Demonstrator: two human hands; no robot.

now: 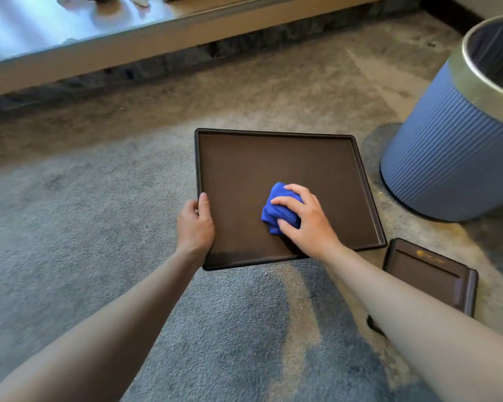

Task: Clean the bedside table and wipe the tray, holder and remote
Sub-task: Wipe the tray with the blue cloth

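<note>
- Bright, soft daylight fills the scene; the glossy surface (41,30) at the top left shows bluish-white glare.
- Shadows are faint; the clearest is a small dark one on the tray (273,158) near its front edge.
- The blue cloth (276,210) in the middle is sharp.
- Wide-angle bending tilts the bin (453,146); the bottom corners look soft.

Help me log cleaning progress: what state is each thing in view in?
tray, held at its left rim, blue cloth on its floor.
blue cloth, bunched, pressed down.
left grip, holds the tray's rim.
right grip, holds the blue cloth.
holder, flat on the carpet, untouched.
bin, upright, open-topped, lined.
</note>
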